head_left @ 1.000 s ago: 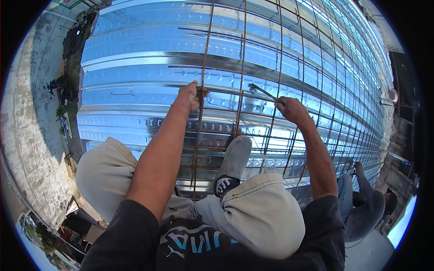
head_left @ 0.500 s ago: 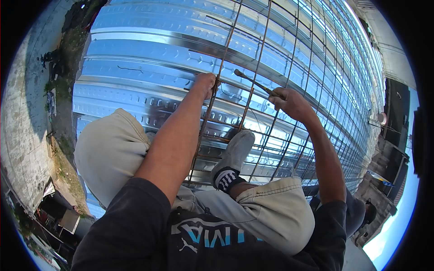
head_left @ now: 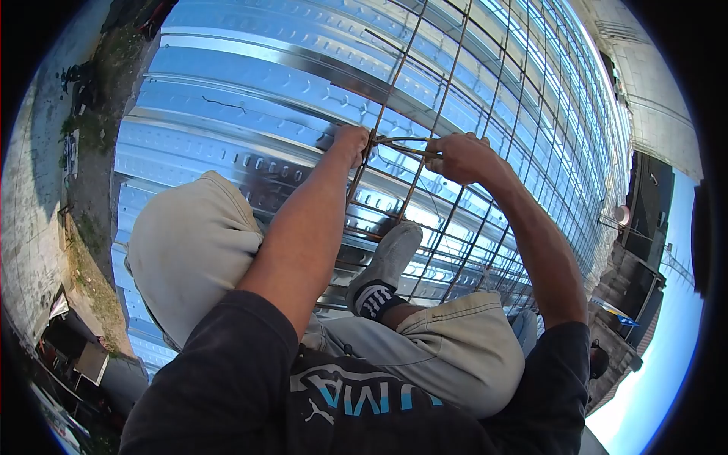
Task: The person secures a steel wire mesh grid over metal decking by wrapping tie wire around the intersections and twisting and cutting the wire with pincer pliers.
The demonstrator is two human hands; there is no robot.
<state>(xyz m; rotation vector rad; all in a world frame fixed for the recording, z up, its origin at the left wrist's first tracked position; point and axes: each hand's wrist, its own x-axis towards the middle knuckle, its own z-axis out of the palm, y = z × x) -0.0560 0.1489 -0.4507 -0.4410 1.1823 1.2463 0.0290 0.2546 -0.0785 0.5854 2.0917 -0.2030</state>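
My right hand (head_left: 461, 158) is wrapped round the handles of a pair of pliers (head_left: 406, 145), whose handles are spread. The jaws meet a crossing of the rusty rebar grid (head_left: 415, 178), right beside my left hand. My left hand (head_left: 352, 144) is closed at that same crossing, against the outermost long bar; what its fingers pinch is too small to make out. Under the grid lies ribbed, shiny metal decking (head_left: 227, 83).
My shoe (head_left: 393, 250) rests on the grid just below the hands. A short loose wire (head_left: 224, 103) lies on the decking at left. The decking's left edge drops to ground below. Another person's head (head_left: 598, 359) shows at lower right.
The pliers have moved left to the crossing by my left hand, and their handles have spread apart. The view has shifted and turned, and the other person is now mostly hidden behind my right arm.
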